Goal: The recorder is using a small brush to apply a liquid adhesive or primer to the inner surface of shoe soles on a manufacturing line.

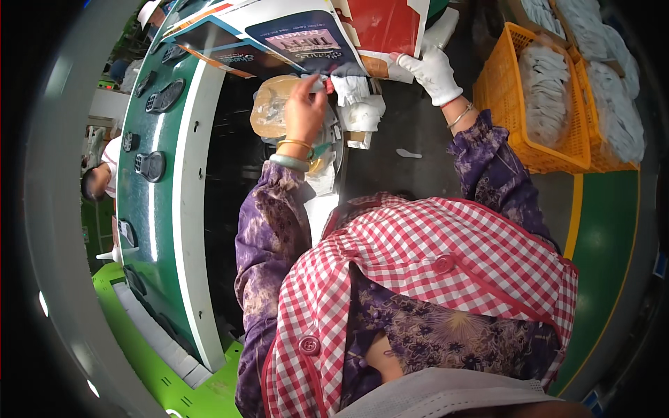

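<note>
The white-gloved right hand (432, 75), partly spread, had fingertips at the lower right edge of the printed cardboard (300, 33), whose long side ran leftward beyond the bare left hand (305, 108), loosely curled just below, either hand's hold unclear.

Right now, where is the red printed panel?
The red panel is at the head view's top, just right of centre, its lower right corner beside the gloved right hand.

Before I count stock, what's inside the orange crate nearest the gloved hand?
The orange crate holds closely packed pale grey items, apparently wrapped. Whatever lies beneath them is covered.
</note>
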The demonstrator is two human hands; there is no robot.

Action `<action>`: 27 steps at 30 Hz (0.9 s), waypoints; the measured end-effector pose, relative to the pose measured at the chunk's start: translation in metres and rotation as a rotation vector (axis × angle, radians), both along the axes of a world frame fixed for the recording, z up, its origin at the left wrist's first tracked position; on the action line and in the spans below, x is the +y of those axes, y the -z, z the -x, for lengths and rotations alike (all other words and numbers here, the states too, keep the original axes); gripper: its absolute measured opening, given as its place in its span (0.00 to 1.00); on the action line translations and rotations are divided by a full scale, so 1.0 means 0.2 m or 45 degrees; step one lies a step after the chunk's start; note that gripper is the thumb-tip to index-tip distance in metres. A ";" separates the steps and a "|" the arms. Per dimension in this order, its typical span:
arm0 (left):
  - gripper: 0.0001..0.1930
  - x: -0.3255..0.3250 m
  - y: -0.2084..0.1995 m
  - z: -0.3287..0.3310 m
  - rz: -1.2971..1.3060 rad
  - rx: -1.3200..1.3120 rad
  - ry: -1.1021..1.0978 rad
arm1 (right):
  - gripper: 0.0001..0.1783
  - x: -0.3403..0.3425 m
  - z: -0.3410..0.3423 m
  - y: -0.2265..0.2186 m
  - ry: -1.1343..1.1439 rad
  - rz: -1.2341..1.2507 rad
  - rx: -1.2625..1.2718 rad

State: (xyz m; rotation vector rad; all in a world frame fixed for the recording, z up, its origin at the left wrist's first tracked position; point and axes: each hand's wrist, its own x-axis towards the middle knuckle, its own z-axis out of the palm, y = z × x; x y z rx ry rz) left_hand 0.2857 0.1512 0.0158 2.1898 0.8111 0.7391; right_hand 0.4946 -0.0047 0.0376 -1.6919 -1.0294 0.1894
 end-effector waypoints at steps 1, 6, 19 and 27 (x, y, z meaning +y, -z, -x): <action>0.18 0.03 -0.02 -0.02 -0.075 -0.154 -0.028 | 0.16 0.01 -0.01 0.01 -0.046 -0.037 0.037; 0.30 0.13 -0.32 -0.01 -0.869 -0.513 -0.174 | 0.13 0.09 0.04 0.06 -0.206 -0.325 0.407; 0.34 0.37 -0.71 -0.02 -1.248 -0.138 -0.100 | 0.10 0.11 0.17 -0.10 -0.188 -0.334 0.576; 0.33 0.36 -0.73 -0.02 -1.260 -0.138 -0.140 | 0.12 0.21 0.21 -0.07 -0.028 -0.573 0.419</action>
